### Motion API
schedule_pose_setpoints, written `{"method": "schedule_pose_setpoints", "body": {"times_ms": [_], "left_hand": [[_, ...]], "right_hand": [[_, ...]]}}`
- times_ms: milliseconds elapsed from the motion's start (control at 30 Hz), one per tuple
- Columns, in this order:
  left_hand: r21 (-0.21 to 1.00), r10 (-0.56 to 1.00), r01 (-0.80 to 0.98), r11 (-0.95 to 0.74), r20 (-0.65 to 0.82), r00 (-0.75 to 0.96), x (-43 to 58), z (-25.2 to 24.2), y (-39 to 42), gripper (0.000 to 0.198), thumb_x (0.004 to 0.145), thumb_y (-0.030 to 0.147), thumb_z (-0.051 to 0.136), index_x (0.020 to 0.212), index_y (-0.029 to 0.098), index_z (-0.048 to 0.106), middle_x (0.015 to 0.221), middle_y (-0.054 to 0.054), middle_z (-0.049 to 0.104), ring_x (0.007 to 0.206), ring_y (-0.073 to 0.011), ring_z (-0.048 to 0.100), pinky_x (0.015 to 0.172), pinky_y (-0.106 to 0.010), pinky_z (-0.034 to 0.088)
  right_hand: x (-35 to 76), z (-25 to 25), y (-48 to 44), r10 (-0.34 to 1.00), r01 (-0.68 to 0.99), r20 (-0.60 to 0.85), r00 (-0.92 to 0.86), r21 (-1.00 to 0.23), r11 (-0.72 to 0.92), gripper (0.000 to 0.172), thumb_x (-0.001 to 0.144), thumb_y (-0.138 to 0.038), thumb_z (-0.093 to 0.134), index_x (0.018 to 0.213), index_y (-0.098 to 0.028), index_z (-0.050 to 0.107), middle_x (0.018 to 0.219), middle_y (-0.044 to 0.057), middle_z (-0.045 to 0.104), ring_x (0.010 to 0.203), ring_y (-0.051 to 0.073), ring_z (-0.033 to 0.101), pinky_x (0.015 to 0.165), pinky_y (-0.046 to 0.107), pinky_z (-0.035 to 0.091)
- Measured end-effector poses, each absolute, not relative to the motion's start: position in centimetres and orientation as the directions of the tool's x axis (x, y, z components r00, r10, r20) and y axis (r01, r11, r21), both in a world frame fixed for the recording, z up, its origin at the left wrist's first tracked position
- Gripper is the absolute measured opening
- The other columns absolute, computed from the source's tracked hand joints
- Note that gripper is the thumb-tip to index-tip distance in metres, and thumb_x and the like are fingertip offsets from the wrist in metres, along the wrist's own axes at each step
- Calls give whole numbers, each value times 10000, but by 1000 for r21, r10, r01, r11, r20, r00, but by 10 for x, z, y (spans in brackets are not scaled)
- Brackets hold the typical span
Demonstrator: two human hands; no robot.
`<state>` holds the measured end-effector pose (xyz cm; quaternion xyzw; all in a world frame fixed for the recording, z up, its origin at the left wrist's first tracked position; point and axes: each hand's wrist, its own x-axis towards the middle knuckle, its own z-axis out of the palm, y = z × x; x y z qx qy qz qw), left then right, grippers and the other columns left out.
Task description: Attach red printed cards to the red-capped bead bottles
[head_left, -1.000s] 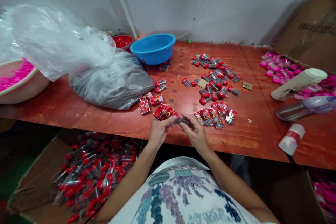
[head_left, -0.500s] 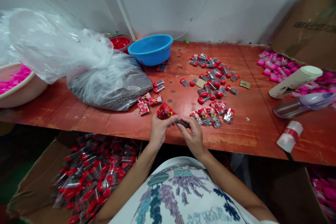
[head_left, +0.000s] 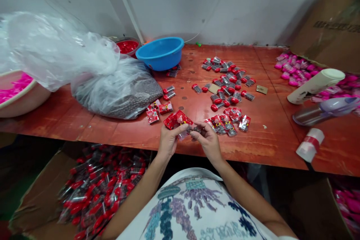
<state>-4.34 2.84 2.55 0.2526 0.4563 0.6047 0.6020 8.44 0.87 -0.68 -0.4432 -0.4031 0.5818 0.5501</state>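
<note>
In front of my body, above the table's near edge, my left hand [head_left: 168, 140] is closed on red printed plastic packets [head_left: 182, 117], fanned out past the fingers. Small dark beads [head_left: 197, 130] show between the fingertips of my right hand [head_left: 208, 140], right at the clear lower end of a packet. Whether these beads are loose or wrapped is hard to make out. Just right of my hands lie several filled red packets [head_left: 217, 123]. Left of them, red packets [head_left: 152, 116] rest by a clear plastic bag [head_left: 118, 92] of dark pellets.
Behind stands a blue basin [head_left: 160, 58]. Small red-capped containers [head_left: 225, 82] are scattered mid-table. At right are a white bottle [head_left: 312, 87], a purple-lidded cup [head_left: 323, 110], a plastic roll [head_left: 310, 144] and pink pieces [head_left: 295, 69]. Below left, a carton [head_left: 39, 195] holds red-capped containers.
The red packets in my left hand have spread apart, showing more than one. My right fingers have shifted slightly, and the dark beads show more clearly between the hands.
</note>
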Motion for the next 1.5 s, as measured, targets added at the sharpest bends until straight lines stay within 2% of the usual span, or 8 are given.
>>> {"method": "schedule_pose_setpoints", "body": {"times_ms": [300,633,767,900,967,1267,1400,1500], "left_hand": [[826,923,-486,285,-372,-92,-37,18,28,328,484,153,848,760,103,678,707,-43,700,622,-151,635,645,-268,520],[768,893,-494,407,-449,37,-31,2,27,294,512,164,846,756,96,696,683,-48,694,562,-139,621,550,-236,510],[679,839,-556,480,-539,66,-41,-4,32,297,565,101,795,849,83,709,819,-113,729,667,-201,678,607,-292,556],[642,810,-582,500,-585,50,-45,-8,38,278,590,40,742,864,65,706,863,-143,732,682,-223,689,609,-323,573],[642,811,-598,480,-584,25,-39,-9,40,265,587,32,742,847,64,705,839,-128,734,662,-213,685,616,-329,578],[639,860,-665,387,-510,10,-21,-14,49,223,537,53,775,743,74,694,690,-65,715,595,-158,665,611,-243,549],[643,839,-673,366,-541,-61,-27,-18,52,256,490,44,809,706,82,679,657,-55,703,562,-172,661,580,-267,554],[602,802,-714,357,-589,-96,-31,-17,55,221,508,29,795,664,98,654,610,-29,677,520,-161,640,535,-272,549]], "right_hand": [[97,-18,15,995,-118,31,-93,-993,20,415,760,-286,695,1163,-279,598,967,12,559,779,132,573,705,273,535],[112,-31,21,1000,17,27,-8,-999,28,278,729,-327,712,979,-223,652,912,18,648,792,163,604,731,291,508],[148,-37,22,994,241,-14,108,-970,-40,349,798,-395,625,1099,-219,610,911,38,674,727,178,616,686,316,511],[171,-31,20,965,671,173,197,-741,-5,379,821,-404,595,1142,-204,626,1115,116,615,982,268,591,841,416,480],[164,-24,18,956,745,237,174,-666,30,417,840,-401,579,1206,-201,596,1180,138,566,1049,278,563,866,414,472],[112,-29,41,979,489,136,-153,-851,194,395,884,-223,507,1276,-266,528,954,31,688,824,166,637,788,298,490],[136,-20,70,932,601,106,-347,-738,308,434,897,-135,441,1297,-291,506,969,11,704,876,159,641,781,274,472],[166,-12,106,950,852,63,-306,-427,303,383,894,-88,414,1204,-229,590,1067,64,678,968,185,593,816,279,434]]}}
